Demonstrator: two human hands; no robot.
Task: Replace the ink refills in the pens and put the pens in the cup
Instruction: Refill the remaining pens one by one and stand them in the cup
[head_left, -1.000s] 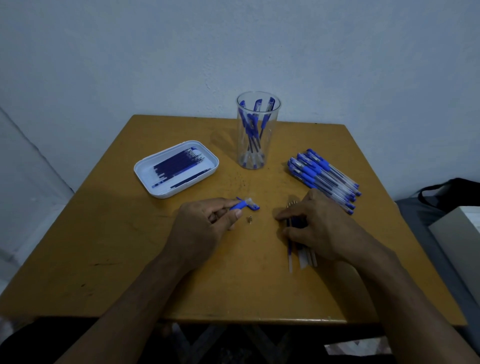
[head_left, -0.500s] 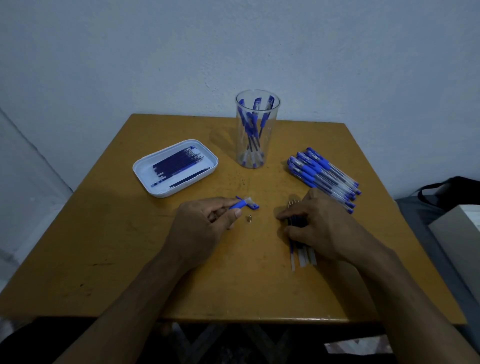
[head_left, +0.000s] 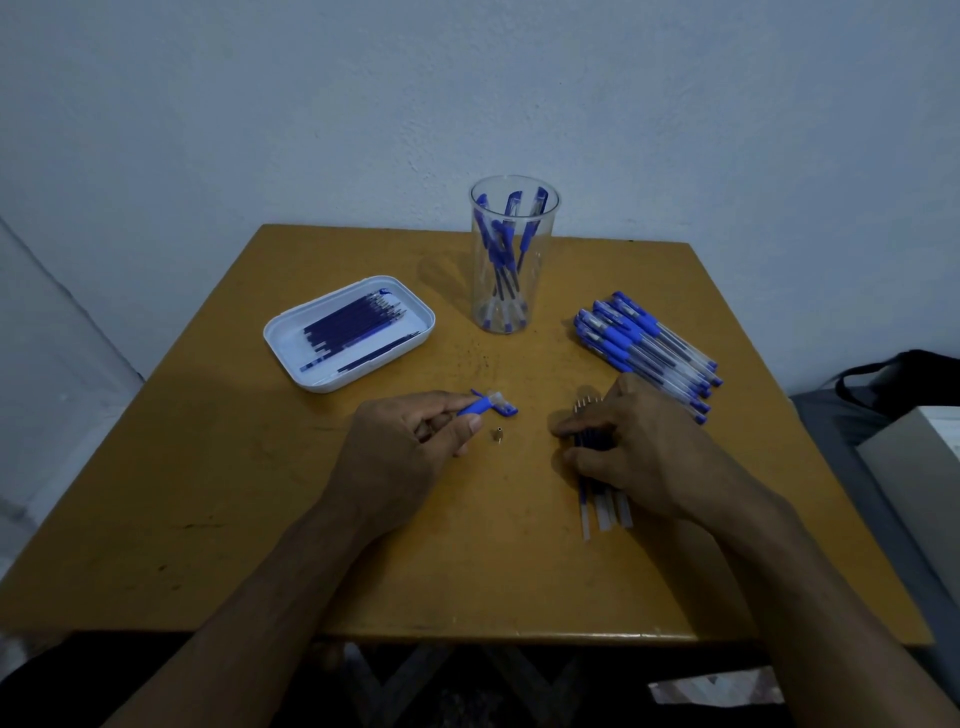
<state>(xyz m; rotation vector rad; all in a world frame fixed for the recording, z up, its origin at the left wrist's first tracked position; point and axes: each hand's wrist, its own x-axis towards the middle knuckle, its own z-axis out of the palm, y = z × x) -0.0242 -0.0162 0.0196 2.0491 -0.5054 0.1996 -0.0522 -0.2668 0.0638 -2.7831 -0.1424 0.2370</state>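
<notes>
At 10 o'clock on the table (head_left: 218, 519) you have the tray (head_left: 291, 358) with dark refills (head_left: 353, 327) lying in it, their long axis running from 8 to 2 o'clock. Your left hand (head_left: 395, 457) sits just left of centre, and its fingers are curled around a pen (head_left: 480, 406); only the blue front part shows past the thumb, and it points to 2 o'clock. Just beside that thumb, at its 4 o'clock, a small brass tip (head_left: 497, 434) lies loose on the wood. At 12 o'clock the cup (head_left: 514, 254) stands upright with several pens already inside. Your right hand (head_left: 639, 457) rests on a bundle of refills (head_left: 602, 509), the fingers bent over them; whether it pinches one or only presses them, I cannot tell. The bundle lies almost from 6 to 12 o'clock, brass points far from you and clear tails toward you. The pile of pens (head_left: 649, 353) waits at 2 o'clock. I judge the next refill must travel to 9 o'clock, toward the open pen, and your right hand is the nearer one.
</notes>
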